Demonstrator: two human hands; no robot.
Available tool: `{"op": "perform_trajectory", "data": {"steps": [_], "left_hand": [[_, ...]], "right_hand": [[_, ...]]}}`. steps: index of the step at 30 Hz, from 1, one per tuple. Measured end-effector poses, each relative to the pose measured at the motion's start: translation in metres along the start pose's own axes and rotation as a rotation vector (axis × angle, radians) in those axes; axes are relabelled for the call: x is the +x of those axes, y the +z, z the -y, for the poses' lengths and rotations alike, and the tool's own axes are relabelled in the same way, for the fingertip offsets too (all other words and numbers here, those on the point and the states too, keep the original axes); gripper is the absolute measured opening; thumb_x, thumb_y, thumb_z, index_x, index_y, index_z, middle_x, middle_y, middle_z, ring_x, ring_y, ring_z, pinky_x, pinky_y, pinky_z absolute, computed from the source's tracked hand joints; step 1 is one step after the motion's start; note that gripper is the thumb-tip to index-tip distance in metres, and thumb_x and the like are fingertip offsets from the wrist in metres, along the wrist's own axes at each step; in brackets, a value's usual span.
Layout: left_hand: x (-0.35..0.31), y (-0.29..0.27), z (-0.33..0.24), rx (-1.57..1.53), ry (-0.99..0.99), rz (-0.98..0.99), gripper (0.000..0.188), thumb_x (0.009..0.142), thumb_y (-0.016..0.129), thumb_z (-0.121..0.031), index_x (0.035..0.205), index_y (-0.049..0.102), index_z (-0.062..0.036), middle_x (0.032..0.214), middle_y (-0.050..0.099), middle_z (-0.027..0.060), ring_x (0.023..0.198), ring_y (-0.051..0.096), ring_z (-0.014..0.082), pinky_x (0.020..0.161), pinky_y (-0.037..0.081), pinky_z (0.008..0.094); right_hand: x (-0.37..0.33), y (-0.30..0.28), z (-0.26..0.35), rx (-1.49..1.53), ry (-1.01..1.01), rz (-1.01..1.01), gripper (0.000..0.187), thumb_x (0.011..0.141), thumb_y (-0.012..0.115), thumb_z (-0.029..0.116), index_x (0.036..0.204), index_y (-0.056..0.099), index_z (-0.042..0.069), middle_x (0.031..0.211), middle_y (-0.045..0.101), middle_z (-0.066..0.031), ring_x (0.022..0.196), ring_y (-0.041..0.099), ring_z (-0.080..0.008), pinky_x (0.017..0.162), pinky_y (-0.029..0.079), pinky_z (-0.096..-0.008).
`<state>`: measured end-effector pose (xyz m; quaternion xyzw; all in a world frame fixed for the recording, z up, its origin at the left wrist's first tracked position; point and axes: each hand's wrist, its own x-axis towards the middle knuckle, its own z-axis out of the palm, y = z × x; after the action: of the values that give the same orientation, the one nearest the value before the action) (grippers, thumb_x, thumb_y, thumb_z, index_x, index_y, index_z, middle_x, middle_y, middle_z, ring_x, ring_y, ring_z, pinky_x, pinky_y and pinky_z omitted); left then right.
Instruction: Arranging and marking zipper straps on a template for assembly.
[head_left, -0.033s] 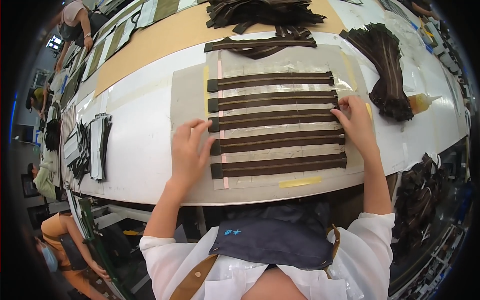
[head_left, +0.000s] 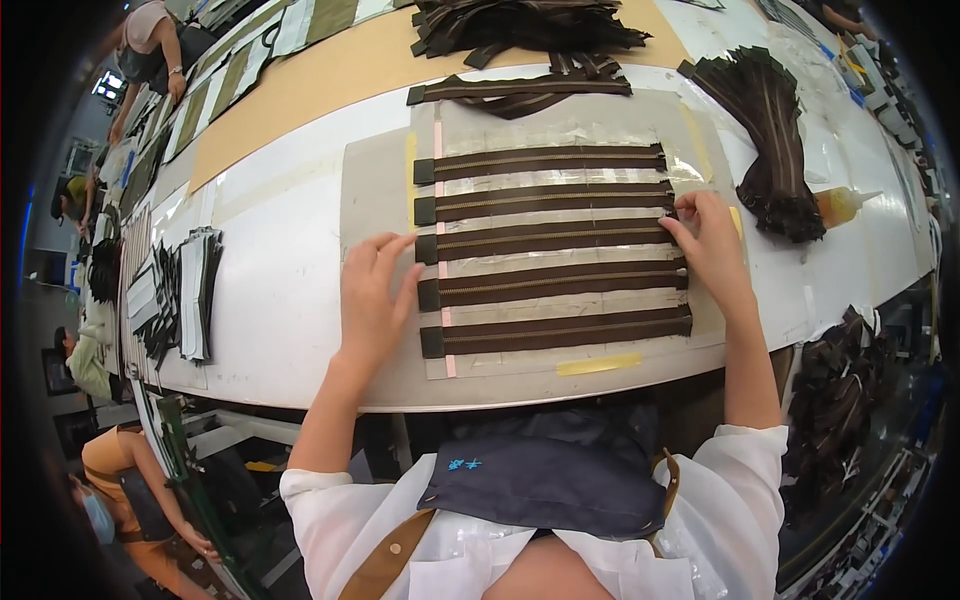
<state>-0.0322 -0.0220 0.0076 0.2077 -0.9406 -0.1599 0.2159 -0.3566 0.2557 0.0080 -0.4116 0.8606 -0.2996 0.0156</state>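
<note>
Several dark brown zippers with brass-coloured teeth and black end tabs lie flat in parallel rows on a grey board (head_left: pixel 385 190). My left hand (head_left: pixel 372 300) is open, its fingers apart, just left of the tab of the middle zipper (head_left: pixel 550 240). At the other end of that zipper, the curled thumb and forefinger of my right hand (head_left: pixel 712 252) close about its tip; the exact contact is partly hidden. Above it lie two zippers, the upper zipper (head_left: pixel 550 163) farthest from me. Below are two more, the lowest zipper (head_left: pixel 560 332) nearest me.
Loose zippers (head_left: pixel 520 95) and a dark zipper pile (head_left: pixel 530 28) lie beyond the board. A zipper bundle (head_left: pixel 775 140) and a yellow squeeze bottle (head_left: pixel 840 207) stand right. Fabric strips (head_left: pixel 200 295) lie left. Other people work at the far left.
My left fingers have drawn slightly left, away from the middle zipper's tab. My right hand stays at the zipper's right end.
</note>
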Motion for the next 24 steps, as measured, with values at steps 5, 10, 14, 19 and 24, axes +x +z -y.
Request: {"op": "perform_trajectory", "data": {"steps": [5,10,14,19,24], "left_hand": [[0.018,0.009,0.013,0.027,-0.023,0.033,0.03,0.089,0.075,-0.01,0.117,0.065,-0.005,0.115,0.061,0.0117,0.109,0.056,0.0321,0.096,0.044,0.043],[0.02,0.012,0.015,-0.019,-0.081,0.051,0.023,0.085,0.079,-0.012,0.103,0.065,-0.0059,0.108,0.062,0.0084,0.102,0.059,0.0281,0.092,0.044,0.0406],[0.021,0.015,0.014,-0.041,-0.082,0.036,0.024,0.085,0.08,-0.013,0.103,0.065,-0.0066,0.105,0.063,0.0068,0.099,0.059,0.0266,0.092,0.043,0.0397],[0.024,0.013,0.011,-0.069,-0.115,0.066,0.03,0.084,0.081,-0.015,0.109,0.066,-0.0069,0.106,0.063,0.0073,0.103,0.059,0.027,0.095,0.042,0.0399],[0.018,0.008,-0.006,0.045,0.052,-0.023,0.032,0.085,0.079,-0.014,0.114,0.066,-0.0073,0.115,0.063,0.0103,0.11,0.059,0.0303,0.098,0.043,0.0403]], "right_hand": [[0.001,0.008,0.003,0.031,-0.011,-0.046,0.027,0.084,0.079,0.007,0.103,0.061,0.002,0.089,0.061,-0.0104,0.087,0.058,-0.0272,0.08,0.049,-0.0392],[0.004,-0.002,0.007,0.116,0.074,0.033,0.022,0.083,0.078,0.004,0.097,0.061,0.0,0.083,0.059,-0.0093,0.08,0.058,-0.0248,0.074,0.048,-0.0376],[0.002,-0.01,0.001,0.233,0.193,0.153,0.021,0.087,0.076,0.002,0.102,0.062,-0.001,0.082,0.05,0.0006,0.074,0.045,-0.0096,0.069,0.044,-0.0252],[-0.001,-0.012,0.006,0.161,0.183,0.185,0.021,0.088,0.077,0.007,0.099,0.061,0.0,0.079,0.053,-0.0014,0.073,0.049,-0.0126,0.069,0.045,-0.0277],[-0.024,-0.027,0.022,-0.084,0.084,0.087,0.029,0.084,0.082,0.016,0.093,0.059,0.0,0.082,0.06,-0.0126,0.077,0.059,-0.0282,0.072,0.05,-0.0374]]}}
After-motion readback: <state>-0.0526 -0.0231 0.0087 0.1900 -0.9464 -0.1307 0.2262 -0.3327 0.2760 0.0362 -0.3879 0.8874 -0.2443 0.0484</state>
